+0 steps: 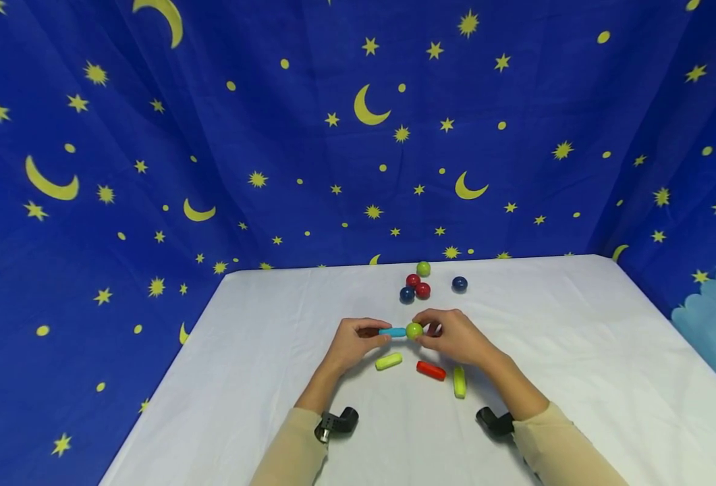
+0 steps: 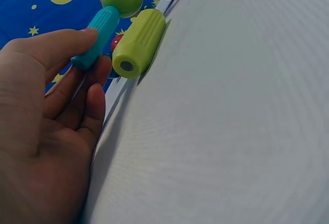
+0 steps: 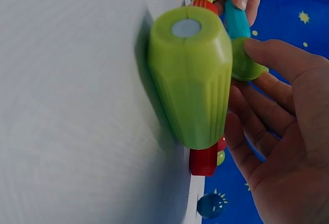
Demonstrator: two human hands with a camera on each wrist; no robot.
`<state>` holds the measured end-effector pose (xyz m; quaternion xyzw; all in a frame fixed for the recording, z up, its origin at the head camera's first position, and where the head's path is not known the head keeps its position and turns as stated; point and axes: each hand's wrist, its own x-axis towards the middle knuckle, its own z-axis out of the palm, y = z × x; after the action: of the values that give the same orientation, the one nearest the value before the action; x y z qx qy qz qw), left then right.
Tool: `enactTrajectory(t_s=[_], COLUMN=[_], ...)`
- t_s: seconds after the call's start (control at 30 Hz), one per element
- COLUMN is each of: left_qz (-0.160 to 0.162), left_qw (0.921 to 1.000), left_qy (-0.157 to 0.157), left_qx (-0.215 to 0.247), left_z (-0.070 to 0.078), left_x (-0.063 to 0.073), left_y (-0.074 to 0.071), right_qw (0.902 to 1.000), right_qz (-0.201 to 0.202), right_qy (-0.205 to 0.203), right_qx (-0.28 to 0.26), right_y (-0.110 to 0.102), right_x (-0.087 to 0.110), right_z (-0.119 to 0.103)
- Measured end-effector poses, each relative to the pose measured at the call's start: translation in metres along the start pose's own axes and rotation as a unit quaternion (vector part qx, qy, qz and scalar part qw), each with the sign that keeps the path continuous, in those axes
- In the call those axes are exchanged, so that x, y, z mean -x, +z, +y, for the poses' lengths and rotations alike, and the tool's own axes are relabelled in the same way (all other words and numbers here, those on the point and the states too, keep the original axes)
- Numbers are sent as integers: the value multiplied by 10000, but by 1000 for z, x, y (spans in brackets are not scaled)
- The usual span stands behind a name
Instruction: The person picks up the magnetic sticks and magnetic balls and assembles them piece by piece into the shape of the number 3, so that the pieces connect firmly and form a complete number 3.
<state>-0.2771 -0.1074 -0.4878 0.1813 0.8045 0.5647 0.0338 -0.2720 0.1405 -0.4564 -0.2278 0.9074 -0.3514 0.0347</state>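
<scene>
On the near side of your right hand [image 1: 457, 334], a yellow-green rod [image 1: 459, 382] lies with its long axis running away from you. To its left, nearer to you than your right fingertips, a red rod [image 1: 431, 370] lies aslant, left end farther out. A second yellow-green rod [image 1: 389, 361] lies on the near side of your left hand [image 1: 353, 343], right end farther out. Your left hand pinches a blue rod [image 1: 394, 332]; your right hand pinches a green ball [image 1: 414, 331]. The blue rod sits between your hands, long axis crossing left to right, its right end touching the ball. A dark red piece [image 1: 434, 329] is partly hidden by your right fingers. Beyond your right hand, two red balls [image 1: 422, 290] and a dark blue ball [image 1: 407, 295] sit close together; a second green ball [image 1: 423, 268] is just past them.
</scene>
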Motion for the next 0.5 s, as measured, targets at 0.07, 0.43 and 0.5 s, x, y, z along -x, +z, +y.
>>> enactTrajectory(t_s=[0.07,0.43,0.5], left_qz=[32,-5,-43], left_qw=[10000,10000,9999], left_qy=[28,10,21], left_qx=[10,-97,-92], left_z=[-5,-6,-6], left_x=[-2,-2,-2], left_y=[1,5,5], right_qw=[10000,9999,9999], right_qz=[-23,-90,-108], right_qy=[15,-89,-73], right_qx=[-13,-84,-87], right_y=[0,0,0], right_x=[0,3,3], right_z=[-1,0,1])
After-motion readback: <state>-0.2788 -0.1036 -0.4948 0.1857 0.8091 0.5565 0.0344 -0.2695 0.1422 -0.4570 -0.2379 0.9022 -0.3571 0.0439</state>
